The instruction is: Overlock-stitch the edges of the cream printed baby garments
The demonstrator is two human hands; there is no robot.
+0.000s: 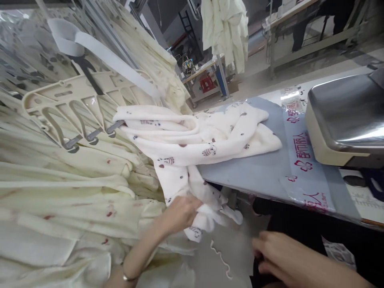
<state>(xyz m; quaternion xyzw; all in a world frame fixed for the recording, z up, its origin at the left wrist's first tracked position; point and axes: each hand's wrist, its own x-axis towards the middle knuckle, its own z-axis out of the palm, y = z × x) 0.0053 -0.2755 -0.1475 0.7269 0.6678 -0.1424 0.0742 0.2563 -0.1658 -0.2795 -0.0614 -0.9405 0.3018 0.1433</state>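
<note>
A white fleece garment (pixel 186 150) with small dark printed figures lies partly on the grey-blue board and hangs over its left edge. Its upper left end reaches a hook of the cream plastic rack (pixel 87 100). My left hand (pixel 183 213) is closed on a hanging lower fold of this garment. Over the dark area at lower right is my right hand (pixel 279 253), apart from the garment, its fingers curled and slightly blurred. Whether it holds anything small is hidden.
Many pale garments (pixel 75 208) hang along the left. The board (pixel 246 172) carries printed clear tape (pixel 303 152). A metal-topped scale-like box (pixel 345 120) stands at right. More garments (pixel 225 32) hang behind, near work tables (pixel 288 20). A thread strip (pixel 220 260) shows below.
</note>
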